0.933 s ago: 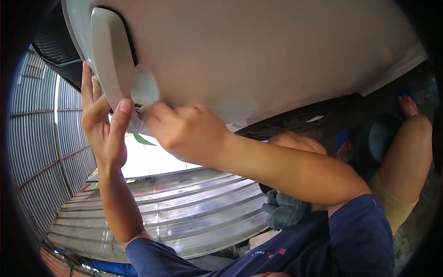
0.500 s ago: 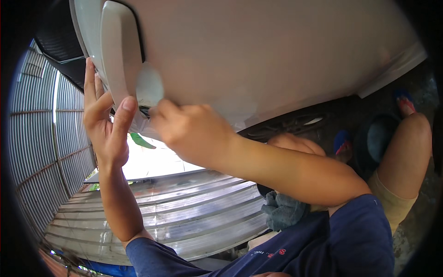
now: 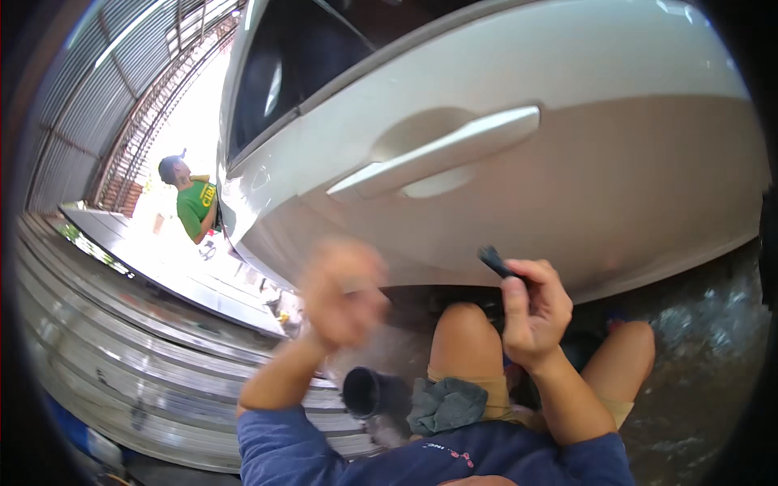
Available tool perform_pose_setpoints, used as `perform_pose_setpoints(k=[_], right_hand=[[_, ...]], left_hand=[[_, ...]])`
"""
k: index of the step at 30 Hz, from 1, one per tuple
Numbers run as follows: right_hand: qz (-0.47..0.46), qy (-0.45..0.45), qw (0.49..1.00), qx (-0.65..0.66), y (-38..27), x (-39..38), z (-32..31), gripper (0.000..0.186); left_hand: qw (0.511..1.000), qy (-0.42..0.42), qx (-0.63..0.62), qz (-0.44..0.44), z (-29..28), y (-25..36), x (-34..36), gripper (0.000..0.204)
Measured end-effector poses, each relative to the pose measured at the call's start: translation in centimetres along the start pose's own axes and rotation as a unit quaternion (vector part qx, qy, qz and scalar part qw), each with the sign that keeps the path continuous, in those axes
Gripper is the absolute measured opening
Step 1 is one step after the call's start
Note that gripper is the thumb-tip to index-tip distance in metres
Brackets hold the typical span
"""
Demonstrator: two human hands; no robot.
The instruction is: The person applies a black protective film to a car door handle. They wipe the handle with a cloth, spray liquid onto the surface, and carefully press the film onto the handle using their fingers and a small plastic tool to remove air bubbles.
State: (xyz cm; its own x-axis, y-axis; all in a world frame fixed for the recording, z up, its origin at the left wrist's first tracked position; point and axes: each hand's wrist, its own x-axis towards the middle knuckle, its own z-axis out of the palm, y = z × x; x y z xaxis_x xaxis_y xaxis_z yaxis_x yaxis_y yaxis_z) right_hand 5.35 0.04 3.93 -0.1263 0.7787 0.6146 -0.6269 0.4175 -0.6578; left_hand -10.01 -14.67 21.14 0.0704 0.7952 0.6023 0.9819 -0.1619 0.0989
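Observation:
In front of me is the light-coloured door of a car, with a long door handle across it. My right hand is below the handle, apart from the door, with thumb and fingers closed on a small black brush. Its dark tip points up and left toward the panel. My left hand is raised near the door's lower left part and smeared by motion, so its fingers cannot be read. On my lap lies a crumpled grey-green cloth.
Beside my left knee stands a dark bucket. A person in a green shirt is by the car's far left end. Corrugated metal sheeting fills the lower left. Wet floor lies at the right.
My hands have drawn back from the door handle, where the left was braced against it and the right worked at its end. The view has swung, and the other person has come into it.

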Motion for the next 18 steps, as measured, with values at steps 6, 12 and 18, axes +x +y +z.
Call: perform_pose_setpoints(k=[6,12,18], right_hand=[[0.236,-0.042,0.969,0.064,0.2,-3.7,-6.4,0.031],[0.314,-0.179,0.932,0.029,2.2,-11.0,-10.0,0.027],[0.425,-0.323,0.845,0.017,-0.9,-13.5,-2.6,0.015]], left_hand=[[0.940,-0.306,-0.034,-0.150,12.1,7.3,-25.3,0.045],[0.917,-0.002,-0.137,-0.375,11.2,8.5,-21.6,0.028],[0.627,0.127,-0.607,-0.472,11.7,8.0,-22.9,0.037]])
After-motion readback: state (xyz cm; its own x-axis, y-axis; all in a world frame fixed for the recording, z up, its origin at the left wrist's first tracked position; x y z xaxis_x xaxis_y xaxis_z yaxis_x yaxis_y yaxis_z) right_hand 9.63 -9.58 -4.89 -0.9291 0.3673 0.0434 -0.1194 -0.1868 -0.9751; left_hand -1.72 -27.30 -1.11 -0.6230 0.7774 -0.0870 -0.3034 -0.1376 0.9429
